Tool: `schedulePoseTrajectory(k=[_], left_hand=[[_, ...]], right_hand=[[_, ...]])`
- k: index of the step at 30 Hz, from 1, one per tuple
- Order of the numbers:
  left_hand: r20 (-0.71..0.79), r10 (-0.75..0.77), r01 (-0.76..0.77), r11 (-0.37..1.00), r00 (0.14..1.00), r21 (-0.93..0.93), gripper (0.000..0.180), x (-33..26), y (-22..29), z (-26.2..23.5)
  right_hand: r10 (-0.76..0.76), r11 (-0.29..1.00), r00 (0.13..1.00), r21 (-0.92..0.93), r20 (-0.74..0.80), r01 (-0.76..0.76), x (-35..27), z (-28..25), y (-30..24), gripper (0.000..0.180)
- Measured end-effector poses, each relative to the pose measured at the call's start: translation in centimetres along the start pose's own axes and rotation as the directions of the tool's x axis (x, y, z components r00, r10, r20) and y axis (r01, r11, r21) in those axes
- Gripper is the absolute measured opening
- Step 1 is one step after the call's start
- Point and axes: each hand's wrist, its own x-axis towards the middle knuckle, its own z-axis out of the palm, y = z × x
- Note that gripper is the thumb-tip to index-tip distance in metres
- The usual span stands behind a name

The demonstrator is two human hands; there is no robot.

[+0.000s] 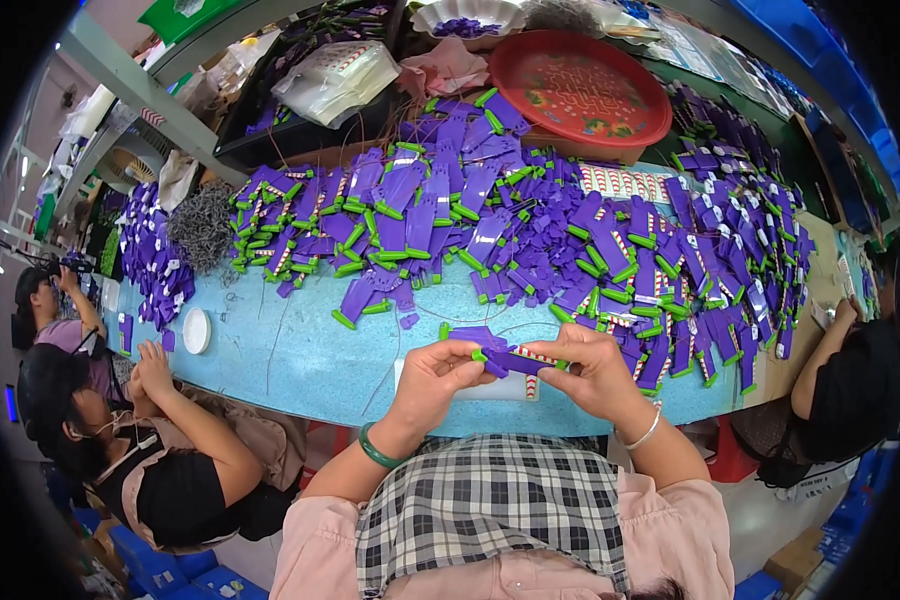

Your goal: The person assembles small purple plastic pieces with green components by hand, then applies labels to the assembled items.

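Note:
My left hand (432,385) pinches a small purple plastic piece with a green end near the table's front edge. Opposite it, my right hand (602,372) grips a flat purple plastic part (532,363) with a red-and-white striped edge and a green end. The two pieces meet between my fingertips; whether they are joined I cannot tell. Just beyond my left fingers lies another purple piece (470,336) with a green tip. Under my hands is a pale sheet (500,387) with a short striped strip (531,388) at its right.
A wide heap of purple-and-green parts (400,210) covers the table's far side. Behind it stands a red round tray (580,88). Tangled grey wire (210,228) and a white lid (197,331) lie left. Co-workers sit at left (160,440) and right (840,390).

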Motion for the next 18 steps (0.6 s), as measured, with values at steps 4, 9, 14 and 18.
schedulePoseTrajectory(k=[4, 9, 14, 18], left_hand=[[0.081, -0.104, 0.108, 0.993, 0.991, -0.038, 0.017, -0.4, 0.1, 0.2], [0.087, -0.099, 0.108, 0.989, 0.991, -0.1, 0.018, -0.9, 0.5, 0.8], [0.202, -0.325, 0.233, 0.897, 0.924, 0.376, 0.019, -0.7, 1.2, 0.8], [0.045, -0.024, 0.017, 0.989, 0.999, 0.146, 0.018, 0.2, 1.5, 1.4]], right_hand=[[0.124, 0.992, 0.961, 0.005, 0.249, -0.129, 0.9, -2.4, -0.2, 0.043], [0.124, 0.992, 0.94, -0.004, 0.318, -0.129, 1.2, -2.8, -0.6, 0.042], [0.01, 0.998, 0.901, -0.062, 0.433, 0.019, 0.5, -0.3, 0.5, 0.036], [0.119, 0.908, 0.989, 0.412, -0.085, -0.074, 0.4, 3.1, 0.7, 0.032]])
